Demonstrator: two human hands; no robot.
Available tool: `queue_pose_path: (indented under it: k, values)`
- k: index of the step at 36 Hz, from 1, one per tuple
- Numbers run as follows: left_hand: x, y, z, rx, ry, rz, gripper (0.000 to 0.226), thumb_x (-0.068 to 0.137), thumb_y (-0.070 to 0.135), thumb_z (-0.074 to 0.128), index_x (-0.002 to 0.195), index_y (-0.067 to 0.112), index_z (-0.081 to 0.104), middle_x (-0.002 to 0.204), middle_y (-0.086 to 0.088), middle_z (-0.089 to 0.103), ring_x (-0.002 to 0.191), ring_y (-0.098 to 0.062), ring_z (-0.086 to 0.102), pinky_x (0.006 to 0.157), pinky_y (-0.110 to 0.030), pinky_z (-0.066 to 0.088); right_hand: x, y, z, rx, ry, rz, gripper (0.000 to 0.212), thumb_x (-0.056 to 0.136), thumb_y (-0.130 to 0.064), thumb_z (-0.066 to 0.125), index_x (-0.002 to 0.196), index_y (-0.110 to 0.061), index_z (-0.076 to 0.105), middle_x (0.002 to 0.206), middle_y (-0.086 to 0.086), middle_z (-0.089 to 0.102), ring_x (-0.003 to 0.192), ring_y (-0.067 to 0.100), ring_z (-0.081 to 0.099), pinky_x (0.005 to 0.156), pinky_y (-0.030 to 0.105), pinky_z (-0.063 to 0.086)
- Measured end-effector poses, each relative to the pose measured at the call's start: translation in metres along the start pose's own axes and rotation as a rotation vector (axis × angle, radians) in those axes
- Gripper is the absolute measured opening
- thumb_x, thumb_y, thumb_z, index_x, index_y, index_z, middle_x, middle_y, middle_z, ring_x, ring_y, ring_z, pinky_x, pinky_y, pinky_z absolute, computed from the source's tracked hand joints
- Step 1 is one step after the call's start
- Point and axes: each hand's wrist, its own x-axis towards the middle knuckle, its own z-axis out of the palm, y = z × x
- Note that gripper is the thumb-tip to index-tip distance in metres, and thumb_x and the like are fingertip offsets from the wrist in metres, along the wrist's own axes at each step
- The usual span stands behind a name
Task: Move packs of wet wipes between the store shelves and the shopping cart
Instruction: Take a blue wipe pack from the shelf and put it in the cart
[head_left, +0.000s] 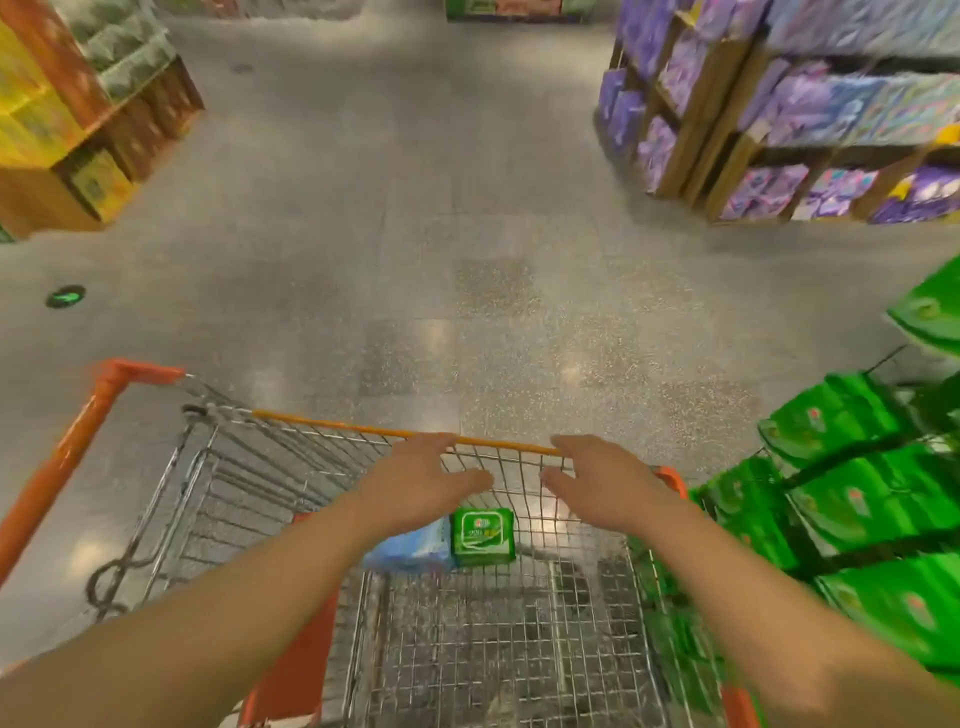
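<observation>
Two wipe packs (483, 538) apparently side by side in cart (519, 649), shelves (872, 509) right.

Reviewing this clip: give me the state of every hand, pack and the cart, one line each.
Left hand: open, fingers straight, holding nothing, over the cart.
Right hand: open, empty, over the cart.
Green pack: in the cart, upright on edge, beside the blue pack.
Blue pack: in the cart, lying down.
Cart: holds two packs.
Shelf packs: stacked on the right.

A shop aisle is shown: stocked display shelves (810, 130) are ranged along a speckled floor (415, 234), and a wire shopping cart (467, 623) is seen.
</observation>
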Motion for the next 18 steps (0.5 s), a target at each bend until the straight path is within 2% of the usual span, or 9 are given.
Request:
queue_pose_path:
  k: [3, 7, 9, 13, 18]
  values:
    - [-0.015, 0.010, -0.024, 0.224, 0.013, 0.123, 0.092, 0.077, 0.076, 0.059, 0.153, 0.030, 0.033, 0.161, 0.004, 0.030, 0.145, -0.020, 0.033, 0.118, -0.040, 0.031, -0.025, -0.011, -0.023, -0.065, 0.058, 0.018, 0.066, 0.104, -0.052, 0.045, 0.159, -0.020, 0.030, 0.164, 0.003, 0.032, 0.149, 0.022, 0.033, 0.119, 0.035, 0.028]
    - [-0.040, 0.028, -0.055, 0.346, 0.001, 0.223, 0.090, 0.082, 0.072, 0.060, 0.155, 0.030, 0.030, 0.163, 0.002, 0.024, 0.146, -0.021, 0.029, 0.117, -0.038, 0.027, -0.067, -0.025, -0.045, -0.115, 0.154, 0.068, 0.063, 0.104, -0.053, 0.042, 0.158, -0.020, 0.035, 0.162, 0.002, 0.037, 0.146, 0.022, 0.038, 0.118, 0.034, 0.030]
    - [-0.051, 0.035, -0.067, 0.393, 0.004, 0.277, 0.093, 0.081, 0.073, 0.060, 0.155, 0.028, 0.030, 0.163, 0.000, 0.024, 0.146, -0.023, 0.030, 0.118, -0.039, 0.028, -0.088, -0.031, -0.052, -0.119, 0.196, 0.105, 0.064, 0.103, -0.056, 0.042, 0.157, -0.021, 0.036, 0.162, 0.002, 0.037, 0.143, 0.023, 0.043, 0.117, 0.035, 0.031]
    - [-0.075, 0.054, -0.084, 0.496, 0.040, 0.385, 0.093, 0.080, 0.075, 0.059, 0.155, 0.031, 0.027, 0.163, 0.003, 0.024, 0.146, -0.021, 0.030, 0.117, -0.040, 0.032, -0.131, -0.038, -0.061, -0.160, 0.304, 0.180, 0.065, 0.102, -0.058, 0.040, 0.155, -0.021, 0.040, 0.159, 0.004, 0.042, 0.145, 0.025, 0.040, 0.118, 0.038, 0.032]
    - [-0.104, 0.087, -0.082, 0.590, 0.049, 0.532, 0.094, 0.077, 0.077, 0.057, 0.155, 0.034, 0.027, 0.163, 0.004, 0.025, 0.145, -0.021, 0.032, 0.115, -0.041, 0.034, -0.197, -0.041, -0.064, -0.179, 0.412, 0.256, 0.065, 0.103, -0.056, 0.041, 0.154, -0.016, 0.042, 0.156, 0.005, 0.048, 0.142, 0.025, 0.045, 0.115, 0.037, 0.036]
